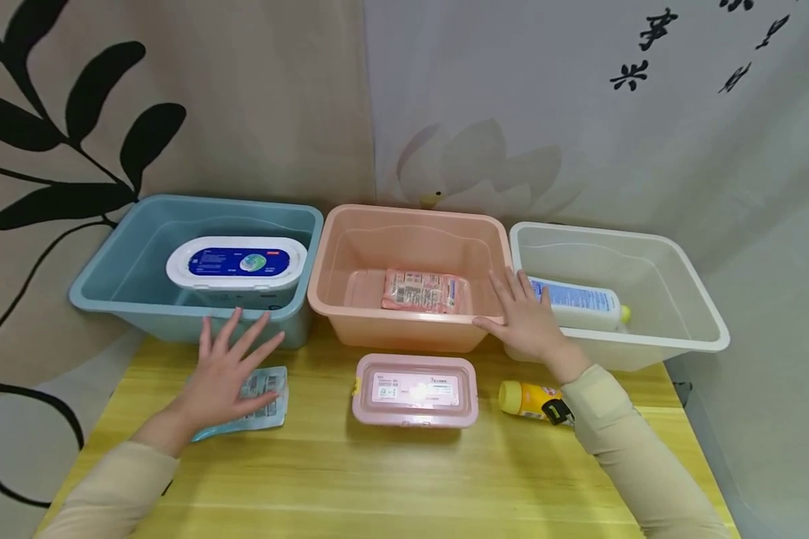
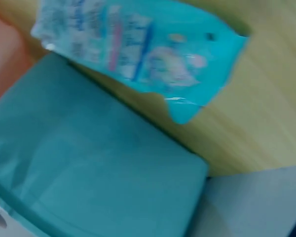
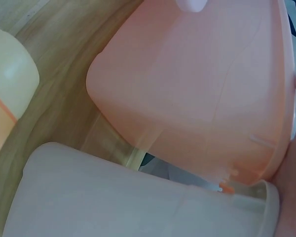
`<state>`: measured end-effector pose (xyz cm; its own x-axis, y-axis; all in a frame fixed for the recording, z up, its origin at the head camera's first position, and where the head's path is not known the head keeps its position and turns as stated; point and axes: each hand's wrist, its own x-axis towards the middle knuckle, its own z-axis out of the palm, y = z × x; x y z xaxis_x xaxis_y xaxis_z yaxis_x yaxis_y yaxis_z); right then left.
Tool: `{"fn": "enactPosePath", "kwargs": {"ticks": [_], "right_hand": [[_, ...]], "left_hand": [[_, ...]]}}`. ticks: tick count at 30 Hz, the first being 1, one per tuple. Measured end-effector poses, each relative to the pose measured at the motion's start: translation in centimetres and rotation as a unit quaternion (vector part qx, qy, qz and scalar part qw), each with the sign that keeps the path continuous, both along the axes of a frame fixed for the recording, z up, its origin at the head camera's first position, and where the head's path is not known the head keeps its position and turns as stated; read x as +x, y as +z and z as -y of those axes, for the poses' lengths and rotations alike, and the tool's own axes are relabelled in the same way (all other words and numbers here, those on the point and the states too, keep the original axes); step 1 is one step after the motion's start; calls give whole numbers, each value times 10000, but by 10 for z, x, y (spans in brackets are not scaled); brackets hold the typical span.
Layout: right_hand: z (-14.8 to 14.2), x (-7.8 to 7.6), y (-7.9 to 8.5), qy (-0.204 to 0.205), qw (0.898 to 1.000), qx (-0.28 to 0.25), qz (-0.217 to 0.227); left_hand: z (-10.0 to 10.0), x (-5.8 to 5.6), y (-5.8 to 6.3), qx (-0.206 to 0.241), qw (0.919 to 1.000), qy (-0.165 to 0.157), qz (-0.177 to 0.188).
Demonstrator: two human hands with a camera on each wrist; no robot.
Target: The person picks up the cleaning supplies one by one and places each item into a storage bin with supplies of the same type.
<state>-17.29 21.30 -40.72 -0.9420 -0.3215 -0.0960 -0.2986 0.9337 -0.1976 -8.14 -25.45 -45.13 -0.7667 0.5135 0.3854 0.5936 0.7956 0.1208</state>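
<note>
My left hand [image 1: 221,382], fingers spread, is over a light blue wipes packet [image 1: 270,397] on the table, its fingertips near the front wall of the blue bin [image 1: 175,322]. In the left wrist view the packet [image 2: 133,47] lies beside that bin [image 2: 89,148]. My right hand [image 1: 526,318] has its fingers extended where the rims of the pink bin [image 1: 404,329] and the white bin [image 1: 647,348] meet. It partly hides a white bottle [image 1: 580,305] in the white bin. A yellow bottle [image 1: 529,399] lies by my right sleeve, partly covered by it.
A white wipes box with a blue label [image 1: 238,262] sits in the blue bin. Inside the pink bin lies a pink packet [image 1: 421,290]. A pink lidded box [image 1: 414,412] stands on the wooden table [image 1: 391,486] in front. Printed curtains [image 1: 263,97] hang behind the bins.
</note>
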Motion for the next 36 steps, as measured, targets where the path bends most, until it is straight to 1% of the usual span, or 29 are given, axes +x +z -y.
{"fn": "enactPosePath", "kwargs": {"ticks": [5,9,12,15,20,25,30,33,36], "right_hand": [[-1,-1,1,-31,9999,-101,12],[-2,-1,1,-62,9999,-112,20],[-3,-1,1,-83,9999,-98,15],[-3,-2,2,-95,9999,-80,6],[-2,-2,3,-106,9999,-76,8],[0,-2,2,-96,9999,-51,-42],[0,0,1,-91,9999,-48,-72],[1,1,0,-85,9999,-47,-51],[1,1,0,-73,9999,-64,-70]], "left_hand": [[14,9,-8,-100,9999,38,-121],[27,15,-19,-130,9996,239,-118],[34,20,-27,-199,9989,413,0],[39,22,-34,-249,9980,539,238],[43,24,-46,-281,9935,735,828],[45,25,-55,-243,9858,914,1384],[49,22,-64,-288,9777,1099,1768],[51,19,-71,-286,9738,1128,1956],[51,18,-76,-235,9668,1126,2282]]}}
